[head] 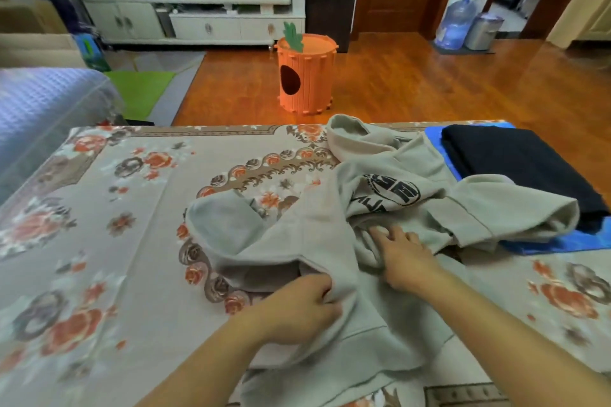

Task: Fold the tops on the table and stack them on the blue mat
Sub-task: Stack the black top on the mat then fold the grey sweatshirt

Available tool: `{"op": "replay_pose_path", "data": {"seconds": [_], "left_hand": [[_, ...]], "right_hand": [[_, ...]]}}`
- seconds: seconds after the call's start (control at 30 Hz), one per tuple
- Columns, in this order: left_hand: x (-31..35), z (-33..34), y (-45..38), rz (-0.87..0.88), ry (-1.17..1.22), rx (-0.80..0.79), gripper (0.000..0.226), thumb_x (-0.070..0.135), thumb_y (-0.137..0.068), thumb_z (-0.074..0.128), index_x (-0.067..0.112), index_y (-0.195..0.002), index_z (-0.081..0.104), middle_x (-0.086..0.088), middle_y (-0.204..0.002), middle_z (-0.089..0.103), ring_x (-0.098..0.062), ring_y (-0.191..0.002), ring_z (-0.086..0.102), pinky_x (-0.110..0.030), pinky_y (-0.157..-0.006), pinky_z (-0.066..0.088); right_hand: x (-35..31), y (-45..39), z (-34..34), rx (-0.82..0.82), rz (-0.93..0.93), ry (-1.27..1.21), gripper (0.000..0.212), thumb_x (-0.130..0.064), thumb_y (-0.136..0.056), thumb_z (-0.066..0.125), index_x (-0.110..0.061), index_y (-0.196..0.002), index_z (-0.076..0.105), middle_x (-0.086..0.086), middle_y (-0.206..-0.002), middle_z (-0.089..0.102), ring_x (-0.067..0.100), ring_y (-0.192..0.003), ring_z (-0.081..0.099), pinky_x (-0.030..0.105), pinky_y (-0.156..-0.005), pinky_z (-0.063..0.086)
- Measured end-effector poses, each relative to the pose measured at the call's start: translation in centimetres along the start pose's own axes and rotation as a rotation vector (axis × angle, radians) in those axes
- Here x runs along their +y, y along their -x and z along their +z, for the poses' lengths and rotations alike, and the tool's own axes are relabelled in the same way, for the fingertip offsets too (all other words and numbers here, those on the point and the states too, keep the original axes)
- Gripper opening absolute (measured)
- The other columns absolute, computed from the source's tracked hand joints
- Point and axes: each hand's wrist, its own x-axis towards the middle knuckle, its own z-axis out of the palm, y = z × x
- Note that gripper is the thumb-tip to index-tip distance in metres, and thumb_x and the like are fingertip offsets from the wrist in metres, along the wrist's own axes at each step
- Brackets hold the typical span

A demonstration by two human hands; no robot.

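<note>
Centrally, grey hooded top (317, 241) lying crumpled on floral tablecloth (99, 208), printed emblem (391, 193) facing up among the folds, hood (347, 135) thrown toward the far edge, one sleeve (509, 215) draped rightward over the near corner of blue mat (562, 241). Left hand (297, 304) with fingers curled round a bunched fold near the hem, gripping it, probably to anchor or lift that side while the body of the garment is sorted out. Right hand (403, 251) laid on the cloth just below the emblem, fingers extended forward and slightly bent into the creases; pinching or merely pressing not clear from this view. Likely purpose: spreading the tangled front flat before any fold. Black folded top (522, 162) already resting on the blue mat at the right, forming the base of the stack; grey sleeve touching its near edge. Grey top therefore judged unfolded and early in its step. Possible difficulty: sleeve dragging the black top or the mat if pulled without first being lifted clear. Orange carrot-shaped bin (305, 76) standing on the wooden floor beyond the table, well apart from the work.
</note>
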Motion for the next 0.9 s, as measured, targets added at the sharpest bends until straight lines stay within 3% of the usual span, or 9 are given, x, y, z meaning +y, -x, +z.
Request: {"op": "replay_pose_path", "data": {"seconds": [0.17, 0.27, 0.4, 0.5, 0.57, 0.63, 0.73, 0.83, 0.9], "left_hand": [[-2.0, -2.6, 0.6, -0.086, 0.006, 0.218, 0.045, 0.052, -0.098, 0.053, 0.020, -0.066, 0.049, 0.009, -0.062, 0.051, -0.007, -0.058, 0.048, -0.025, -0.055, 0.036], [-5.3, -6.1, 1.3, -0.280, 0.228, 0.461, 0.056, 0.056, -0.100, 0.046, 0.018, -0.064, 0.067, 0.007, -0.061, 0.066, -0.017, -0.063, 0.066, -0.028, -0.059, 0.049], [-12.1, -10.3, -1.3, -0.406, -0.100, 1.000, 0.035, 0.042, -0.098, 0.056, 0.019, -0.124, 0.059, -0.016, -0.123, 0.059, -0.038, -0.112, 0.056, -0.049, -0.092, 0.048], [-16.8, -13.7, -3.8, -0.586, -0.315, 0.761, 0.078, 0.059, -0.091, 0.060, 0.024, -0.154, 0.030, -0.020, -0.145, 0.047, -0.043, -0.129, 0.046, -0.054, -0.104, 0.040], [-18.1, -14.6, -5.1, -0.571, -0.344, 0.532, 0.080, 0.064, -0.085, 0.062, 0.028, -0.150, 0.034, -0.015, -0.129, 0.060, -0.039, -0.116, 0.058, -0.049, -0.096, 0.048], [-16.8, -14.2, -5.1, -0.440, -0.213, 0.485, 0.040, 0.046, -0.087, 0.065, 0.024, -0.119, 0.057, -0.009, -0.104, 0.068, -0.032, -0.097, 0.064, -0.043, -0.082, 0.052], [-14.7, -16.2, -2.3, -0.349, -0.088, 0.870, 0.006, 0.015, -0.092, 0.051, 0.018, -0.086, 0.053, -0.005, -0.088, 0.059, -0.029, -0.083, 0.057, -0.040, -0.072, 0.043], [-16.5, -21.1, 4.0, -0.429, -0.122, 1.365, 0.020, -0.001, -0.085, 0.048, 0.004, -0.103, 0.056, -0.024, -0.111, 0.052, -0.040, -0.097, 0.052, -0.051, -0.086, 0.040], [-19.7, -23.1, 8.1, -0.492, -0.093, 1.446, 0.026, 0.002, -0.089, 0.053, -0.005, -0.115, 0.055, -0.034, -0.125, 0.047, -0.044, -0.115, 0.048, -0.051, -0.102, 0.036]], "right_hand": [[8.1, 4.5, -4.5, 0.436, 0.273, -0.132, 0.017, -0.004, -0.078, 0.058, -0.015, -0.081, 0.071, 0.010, -0.084, 0.066, 0.036, -0.086, 0.063, 0.036, -0.069, 0.048], [11.8, 6.3, -6.0, 0.184, 0.521, 0.096, 0.023, -0.008, -0.089, 0.055, -0.011, -0.107, 0.068, 0.015, -0.109, 0.064, 0.037, -0.107, 0.056, 0.043, -0.094, 0.050], [9.7, 5.3, -4.8, 0.058, 0.428, 0.384, 0.033, -0.016, -0.091, 0.046, -0.025, -0.118, 0.063, 0.005, -0.124, 0.059, 0.031, -0.120, 0.046, 0.045, -0.106, 0.035], [6.4, 3.7, -4.6, 0.359, 0.223, 0.198, 0.035, -0.017, -0.081, 0.062, -0.018, -0.115, 0.069, 0.012, -0.115, 0.058, 0.036, -0.103, 0.050, 0.044, -0.093, 0.042], [3.3, 2.6, -4.8, 0.398, 0.056, -0.041, 0.050, -0.011, -0.081, 0.064, -0.016, -0.131, 0.060, 0.013, -0.129, 0.053, 0.036, -0.112, 0.047, 0.045, -0.095, 0.044], [0.6, 1.7, -5.0, 0.338, -0.040, -0.155, 0.062, -0.006, -0.083, 0.056, -0.019, -0.143, 0.048, 0.010, -0.142, 0.043, 0.034, -0.125, 0.040, 0.045, -0.102, 0.043], [-1.5, 0.6, -5.6, 0.348, -0.070, -0.244, 0.066, -0.003, -0.087, 0.049, -0.025, -0.148, 0.041, 0.004, -0.149, 0.036, 0.031, -0.132, 0.031, 0.044, -0.110, 0.037], [-2.1, -0.3, -6.1, 0.382, -0.034, -0.262, 0.058, -0.005, -0.091, 0.046, -0.024, -0.146, 0.044, 0.007, -0.152, 0.034, 0.033, -0.135, 0.027, 0.045, -0.113, 0.030], [-2.9, -1.2, -6.3, 0.352, -0.025, -0.239, 0.057, -0.009, -0.093, 0.049, -0.022, -0.149, 0.041, 0.011, -0.155, 0.031, 0.036, -0.138, 0.025, 0.046, -0.115, 0.027]]}}
